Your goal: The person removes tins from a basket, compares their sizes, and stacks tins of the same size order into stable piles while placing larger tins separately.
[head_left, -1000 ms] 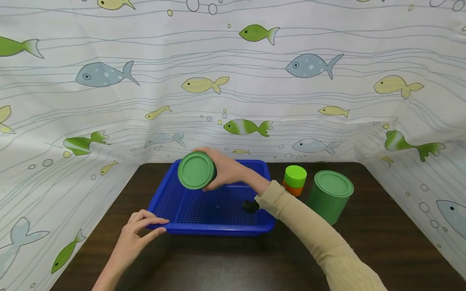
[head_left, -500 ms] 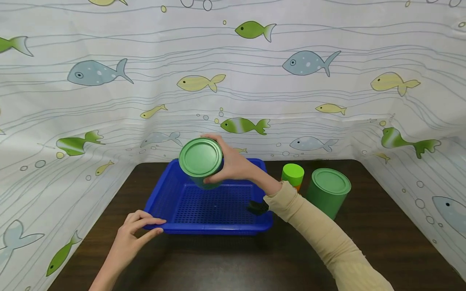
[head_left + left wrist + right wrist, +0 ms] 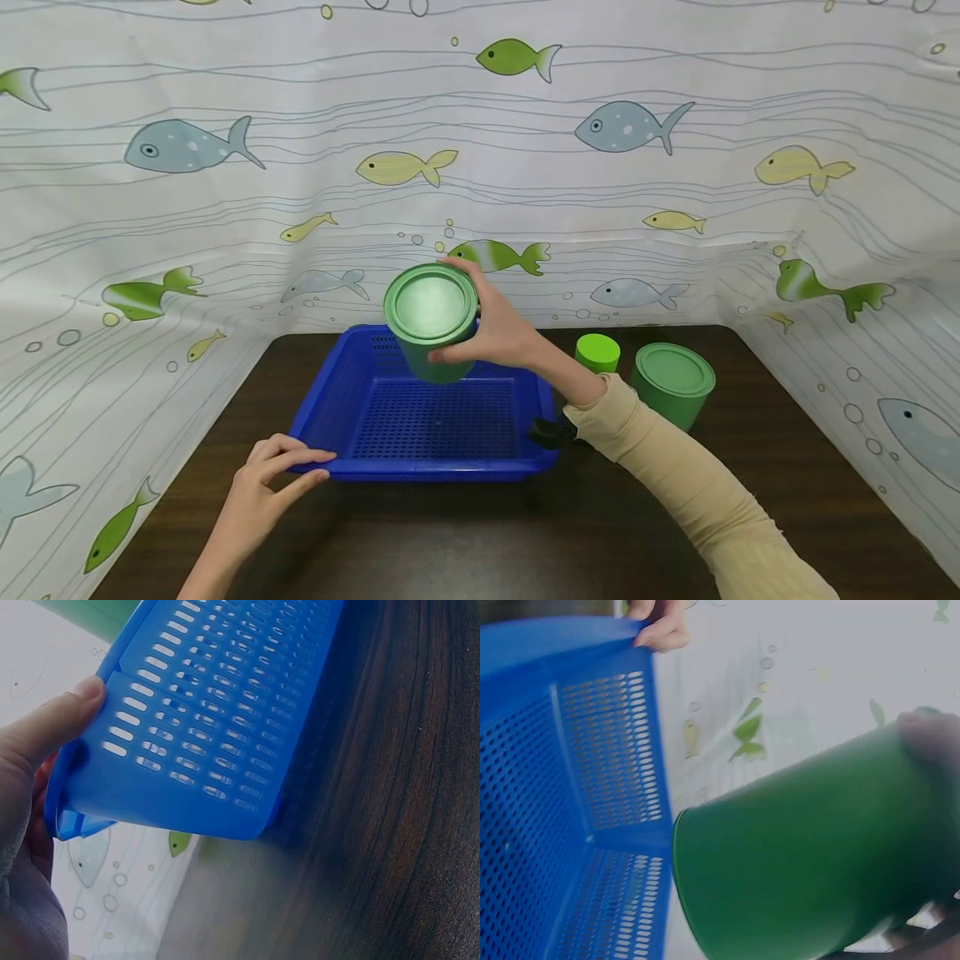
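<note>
My right hand [image 3: 498, 329] grips a green lidded canister [image 3: 438, 362] near its top, fingers on the far side and thumb on the near side. The canister hangs slightly tilted above the back part of a blue plastic basket [image 3: 420, 469]. In the right wrist view, the canister [image 3: 802, 847] fills much of the picture and the basket [image 3: 604, 641] lies to its left. My left hand [image 3: 266, 492] pinches the basket's near left corner. The left wrist view shows the thumb pressed on the rim of the basket [image 3: 202, 712].
Right of the basket stand a larger green lidded canister [image 3: 673, 383] and a small container with a lime-green lid [image 3: 597, 350], both partly behind my right arm. A dark object [image 3: 551, 433] shows below my right wrist. Fish-patterned sheeting [image 3: 480, 192] walls the dark wood table [image 3: 450, 542].
The right hand has lifted the green canister and shifted it to the right, so its side shows more. My left hand keeps its pinch on the basket corner. The head view has shifted slightly.
</note>
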Motion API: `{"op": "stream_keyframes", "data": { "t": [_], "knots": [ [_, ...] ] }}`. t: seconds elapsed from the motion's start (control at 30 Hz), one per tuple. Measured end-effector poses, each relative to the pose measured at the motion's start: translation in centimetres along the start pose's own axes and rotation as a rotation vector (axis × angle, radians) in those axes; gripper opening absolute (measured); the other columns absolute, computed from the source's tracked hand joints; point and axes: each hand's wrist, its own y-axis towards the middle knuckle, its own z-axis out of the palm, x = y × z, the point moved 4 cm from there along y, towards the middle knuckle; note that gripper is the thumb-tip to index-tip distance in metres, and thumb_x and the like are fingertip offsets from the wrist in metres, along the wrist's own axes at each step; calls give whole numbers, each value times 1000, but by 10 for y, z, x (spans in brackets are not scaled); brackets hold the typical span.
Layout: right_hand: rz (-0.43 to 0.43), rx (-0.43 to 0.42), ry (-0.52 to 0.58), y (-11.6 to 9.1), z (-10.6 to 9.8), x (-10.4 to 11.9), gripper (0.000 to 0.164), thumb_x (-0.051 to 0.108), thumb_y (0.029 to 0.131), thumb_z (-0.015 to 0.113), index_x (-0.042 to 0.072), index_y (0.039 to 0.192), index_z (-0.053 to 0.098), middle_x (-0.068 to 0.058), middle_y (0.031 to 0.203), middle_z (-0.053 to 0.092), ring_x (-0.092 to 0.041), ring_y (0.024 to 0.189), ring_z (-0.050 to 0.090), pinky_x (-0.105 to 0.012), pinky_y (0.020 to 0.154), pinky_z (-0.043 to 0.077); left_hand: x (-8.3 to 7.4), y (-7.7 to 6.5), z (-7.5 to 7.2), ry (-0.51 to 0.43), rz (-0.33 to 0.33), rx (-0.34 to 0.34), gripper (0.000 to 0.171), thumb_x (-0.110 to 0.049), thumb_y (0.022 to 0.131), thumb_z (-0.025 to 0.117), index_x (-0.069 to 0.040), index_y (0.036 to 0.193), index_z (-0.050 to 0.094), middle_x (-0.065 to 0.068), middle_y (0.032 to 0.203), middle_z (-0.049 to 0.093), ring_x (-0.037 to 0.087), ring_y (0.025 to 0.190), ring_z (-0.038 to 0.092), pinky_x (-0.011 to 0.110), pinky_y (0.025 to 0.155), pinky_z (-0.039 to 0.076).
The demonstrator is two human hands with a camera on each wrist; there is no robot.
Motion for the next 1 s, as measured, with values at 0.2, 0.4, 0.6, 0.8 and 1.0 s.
{"op": "stream_keyframes", "data": {
  "t": [0.2, 0.4, 0.6, 0.8, 1.0],
  "knots": [
    [-8, -83, -13, -3, -16, 15, 108, 6, 67, 87, 26, 153, 24, -6, 146, 45, -24, 131, 52, -54, 100, 47, 0, 0, 0, 2, -12, 7, 34, 2, 74, 82, -22, 97, 79, -11, 93, 60, -1, 98, 42, 15, 84, 31],
    [6, -143, -2, -10, -36, 30, 106, 16, 70, 88, 24, 153, 24, -8, 146, 44, -26, 130, 52, -56, 101, 46, -1, 3, 0, 13, 11, 9, 35, 3, 73, 82, -22, 97, 78, -9, 94, 60, -1, 98, 42, 15, 82, 31],
    [-22, -186, 6, -20, -61, 45, 104, 21, 71, 88, 22, 153, 24, -7, 146, 46, -25, 129, 53, -53, 101, 48, -1, 3, 0, 36, 31, 7, 36, 2, 72, 83, -24, 96, 78, -14, 95, 59, -2, 98, 42, 14, 82, 32],
    [-41, -257, 12, -30, -91, 59, 100, 11, 71, 85, 20, 152, 27, -7, 144, 47, -24, 126, 55, -45, 100, 50, -3, 3, -1, 34, 31, -5, 37, 4, 71, 83, -23, 96, 78, -14, 94, 60, -2, 98, 42, 13, 82, 31],
    [-22, -344, -21, -51, -122, 68, 97, -3, 72, 80, 19, 151, 28, -8, 142, 49, -21, 123, 56, -30, 97, 51, -6, 4, -2, 40, 21, 1, 39, 3, 72, 83, -27, 96, 78, -16, 95, 59, -2, 98, 43, 13, 82, 31]
  ]
}}
